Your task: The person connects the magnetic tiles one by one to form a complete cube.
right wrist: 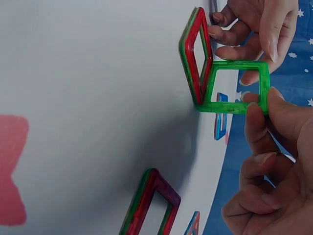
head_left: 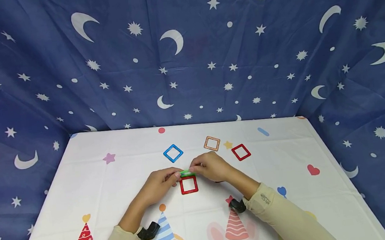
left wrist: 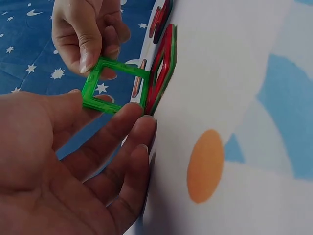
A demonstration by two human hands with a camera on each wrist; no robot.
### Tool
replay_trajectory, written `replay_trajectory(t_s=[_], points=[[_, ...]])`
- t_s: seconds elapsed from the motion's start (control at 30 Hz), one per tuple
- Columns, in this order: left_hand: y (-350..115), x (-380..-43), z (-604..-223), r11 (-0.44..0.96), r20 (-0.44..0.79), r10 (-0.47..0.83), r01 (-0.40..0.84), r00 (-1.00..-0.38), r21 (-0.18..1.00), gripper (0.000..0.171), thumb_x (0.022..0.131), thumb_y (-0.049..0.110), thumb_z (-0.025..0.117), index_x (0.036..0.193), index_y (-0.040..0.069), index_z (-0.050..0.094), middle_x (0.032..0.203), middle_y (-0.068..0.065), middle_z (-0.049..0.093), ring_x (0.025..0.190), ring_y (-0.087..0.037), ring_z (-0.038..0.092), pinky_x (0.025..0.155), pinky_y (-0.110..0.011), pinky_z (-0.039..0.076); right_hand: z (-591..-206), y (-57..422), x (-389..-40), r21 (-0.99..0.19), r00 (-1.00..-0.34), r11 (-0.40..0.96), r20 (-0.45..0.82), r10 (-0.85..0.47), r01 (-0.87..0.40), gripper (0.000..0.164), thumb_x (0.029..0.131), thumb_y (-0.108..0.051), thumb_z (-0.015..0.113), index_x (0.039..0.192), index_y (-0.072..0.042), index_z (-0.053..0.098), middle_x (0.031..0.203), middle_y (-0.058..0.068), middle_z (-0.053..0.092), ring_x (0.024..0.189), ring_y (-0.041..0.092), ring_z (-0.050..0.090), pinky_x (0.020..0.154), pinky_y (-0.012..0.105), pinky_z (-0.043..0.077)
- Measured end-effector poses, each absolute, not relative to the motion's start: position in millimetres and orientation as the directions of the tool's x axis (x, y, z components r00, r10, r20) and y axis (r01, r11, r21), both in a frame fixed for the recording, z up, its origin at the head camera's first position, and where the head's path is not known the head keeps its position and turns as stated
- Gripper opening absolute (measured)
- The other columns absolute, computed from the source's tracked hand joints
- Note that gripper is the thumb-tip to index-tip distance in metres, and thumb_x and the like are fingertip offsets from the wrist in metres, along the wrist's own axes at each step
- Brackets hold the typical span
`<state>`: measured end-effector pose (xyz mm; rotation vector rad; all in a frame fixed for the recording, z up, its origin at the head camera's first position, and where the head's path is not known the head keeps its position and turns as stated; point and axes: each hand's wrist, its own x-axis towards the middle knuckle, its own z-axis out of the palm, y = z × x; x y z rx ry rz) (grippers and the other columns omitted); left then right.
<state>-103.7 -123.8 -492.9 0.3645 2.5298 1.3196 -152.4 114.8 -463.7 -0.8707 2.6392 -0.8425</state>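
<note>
A green square frame tile (head_left: 187,173) stands upright on the far edge of a red square frame tile (head_left: 189,192) lying on the table. Green shows along the underside of the red tile (right wrist: 190,56) in the right wrist view. My left hand (head_left: 158,185) pinches the green tile's left side between thumb and fingers. From the other side, my right hand (head_left: 214,166) pinches its upper right corner with thumb and index finger; the other fingers curl below. Another red frame tile (right wrist: 139,210) with a green underside lies beneath the right hand, mostly hidden in the head view.
Farther back on the table lie a blue frame tile (head_left: 168,149), an orange frame tile (head_left: 213,138) and a red frame tile (head_left: 237,147). A white cloth (head_left: 325,200) with printed party figures covers the table. Behind hangs a dark blue curtain (head_left: 195,81) with moons and stars.
</note>
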Motion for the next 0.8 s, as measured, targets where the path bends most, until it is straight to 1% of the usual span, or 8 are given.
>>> replay_trajectory(t_s=[0.17,0.23,0.33,0.43,0.57,0.67,0.8], points=[[-122,-105,-495,0.583,-0.105,0.327,0.113,-0.939,0.805,0.020,0.104,0.036,0.060,0.113,0.026,0.075,0.079,0.007,0.068,0.076,-0.005,0.060,0.079,-0.029,0.047,-467,112,-153,-0.601,-0.818,0.657,-0.009,-0.575,-0.455,0.013,0.097,-0.030,0.072,0.093,-0.020,0.080,0.089,-0.011,0.075,0.081,0.004,0.060,0.074,0.025,0.048],[-122,-105,-496,0.585,-0.110,0.327,0.110,-0.939,0.803,0.019,0.104,0.036,0.059,0.110,0.026,0.074,0.079,0.007,0.067,0.075,-0.006,0.060,0.077,-0.028,0.047,-468,111,-153,-0.614,-0.827,0.650,0.008,-0.563,-0.448,0.013,0.097,-0.029,0.072,0.095,-0.019,0.081,0.089,-0.009,0.076,0.078,0.004,0.060,0.071,0.025,0.049],[-121,-105,-496,0.581,-0.110,0.331,0.110,-0.937,0.807,0.020,0.105,0.037,0.058,0.106,0.025,0.074,0.078,0.006,0.066,0.075,-0.008,0.059,0.075,-0.028,0.046,-468,111,-153,-0.626,-0.841,0.650,0.016,-0.541,-0.430,0.016,0.097,-0.028,0.071,0.102,-0.016,0.081,0.093,-0.006,0.077,0.074,0.005,0.057,0.068,0.023,0.047],[-120,-104,-496,0.572,-0.111,0.334,0.108,-0.936,0.813,0.020,0.105,0.037,0.057,0.105,0.024,0.073,0.079,0.005,0.066,0.075,-0.009,0.060,0.075,-0.028,0.047,-465,115,-152,-0.642,-0.855,0.652,0.010,-0.519,-0.403,0.020,0.098,-0.026,0.070,0.109,-0.013,0.080,0.097,-0.003,0.077,0.070,0.007,0.054,0.063,0.023,0.046],[-119,-104,-497,0.568,-0.119,0.329,0.096,-0.937,0.817,0.020,0.106,0.035,0.057,0.108,0.023,0.073,0.082,0.005,0.068,0.077,-0.009,0.061,0.077,-0.028,0.048,-457,128,-152,-0.647,-0.876,0.675,-0.025,-0.482,-0.354,0.023,0.097,-0.025,0.072,0.113,-0.011,0.079,0.095,-0.003,0.075,0.065,0.009,0.053,0.058,0.024,0.045],[-119,-103,-496,0.568,-0.129,0.321,0.082,-0.938,0.819,0.020,0.106,0.034,0.056,0.110,0.023,0.072,0.084,0.006,0.070,0.078,-0.010,0.062,0.078,-0.029,0.048,-452,145,-152,-0.614,-0.891,0.724,-0.070,-0.448,-0.316,0.022,0.095,-0.025,0.075,0.112,-0.012,0.080,0.090,-0.005,0.073,0.065,0.010,0.054,0.058,0.026,0.046],[-119,-104,-495,0.559,-0.138,0.319,0.068,-0.938,0.826,0.020,0.106,0.033,0.056,0.112,0.022,0.072,0.086,0.005,0.071,0.080,-0.011,0.063,0.079,-0.029,0.048,-452,167,-150,-0.498,-0.919,0.821,-0.111,-0.378,-0.278,0.020,0.090,-0.028,0.079,0.106,-0.017,0.081,0.084,-0.009,0.070,0.074,0.009,0.056,0.065,0.028,0.047]])
